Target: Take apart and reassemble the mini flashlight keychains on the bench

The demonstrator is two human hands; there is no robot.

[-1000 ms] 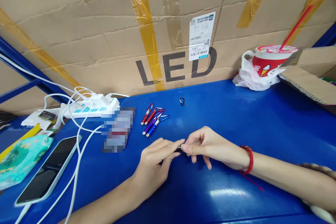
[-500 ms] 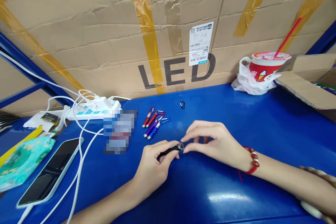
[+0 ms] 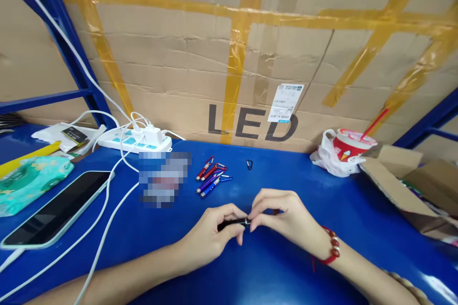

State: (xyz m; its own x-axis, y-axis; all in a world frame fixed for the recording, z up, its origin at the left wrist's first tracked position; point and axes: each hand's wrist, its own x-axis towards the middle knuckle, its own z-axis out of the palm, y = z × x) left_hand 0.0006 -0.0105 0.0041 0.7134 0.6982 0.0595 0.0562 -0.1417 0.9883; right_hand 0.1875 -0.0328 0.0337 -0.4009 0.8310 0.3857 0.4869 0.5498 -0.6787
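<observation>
My left hand [image 3: 211, 234] is closed around a slim black keychain flashlight [image 3: 229, 223], its silvery end pointing right. The thumb and fingertips of my right hand [image 3: 282, 212] pinch at that end, hiding its tip. Beyond my hands, several similar keychain flashlights lie side by side: red ones [image 3: 211, 172], a purple one [image 3: 205, 184] and a blue one [image 3: 210, 188], with small clips attached. A loose black carabiner [image 3: 249, 165] rests to the right of them.
At left are a phone [image 3: 57, 209] on a charging cable, a teal tissue pack [image 3: 32, 183] and a white power strip [image 3: 157, 144]. A bagged red cup [image 3: 348, 150] and an open carton [image 3: 390, 186] stand at right. A large taped cardboard box [image 3: 193, 71] backs the blue table [image 3: 272, 267].
The view has tilted up. My right fingertips have closed in from just beside the flashlight's end onto it; my left hand keeps its hold, the flashlight now lying more level.
</observation>
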